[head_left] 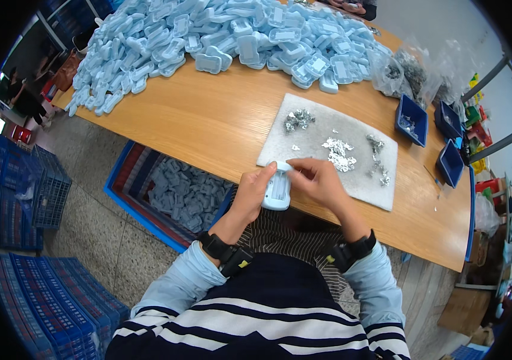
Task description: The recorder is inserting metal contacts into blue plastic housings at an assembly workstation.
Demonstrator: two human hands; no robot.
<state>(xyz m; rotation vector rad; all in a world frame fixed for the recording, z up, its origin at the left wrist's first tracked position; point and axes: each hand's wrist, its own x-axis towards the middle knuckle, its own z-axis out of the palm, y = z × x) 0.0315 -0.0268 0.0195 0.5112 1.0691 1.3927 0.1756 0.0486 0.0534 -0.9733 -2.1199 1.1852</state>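
Note:
My left hand (pixel 251 193) grips a light blue plastic casing (pixel 277 191) by its left side, thumb near the top end. The casing has a recessed compartment facing up and is held just off the table's front edge. My right hand (pixel 321 183) is closed in a pinch at the casing's upper right; whatever is between the fingertips is too small to make out. Beyond my hands, a white felt-like mat (pixel 313 144) bears small shiny metal plates (pixel 340 157), a heap of small metal parts (pixel 299 120) and more metal pieces (pixel 377 144) along its right side.
A large pile of light blue casings (pixel 226 36) covers the table's far side. Blue bins (pixel 412 120) and clear bags of metal parts (pixel 412 69) stand at the right. Below the table's left front, a blue crate (pixel 142 222) holds many casings. Stacked blue crates (pixel 46 300) fill the lower left.

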